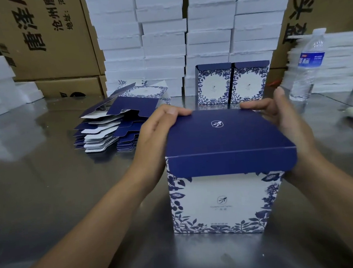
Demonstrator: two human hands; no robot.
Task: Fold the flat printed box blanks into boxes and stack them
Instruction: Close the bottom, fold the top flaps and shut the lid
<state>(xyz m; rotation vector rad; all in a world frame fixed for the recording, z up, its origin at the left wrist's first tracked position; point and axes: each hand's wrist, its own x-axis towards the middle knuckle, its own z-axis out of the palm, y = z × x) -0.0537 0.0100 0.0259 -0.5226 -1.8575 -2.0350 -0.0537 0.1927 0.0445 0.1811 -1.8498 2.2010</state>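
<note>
Now the fingers (178,112) of the left hand (156,133) and right hand (286,118) curl over the far edge of the lid (224,136), clasping the closed box (225,199) upright on the tabletop (47,169), flat blanks (109,126) piled to the box's far left, two finished boxes (214,84) behind it.

Bare table (43,176) lies open left of the box (224,195). Behind it, blanks (107,126), 2 folded boxes (214,84) and a bottle (307,66) block passage.
</note>
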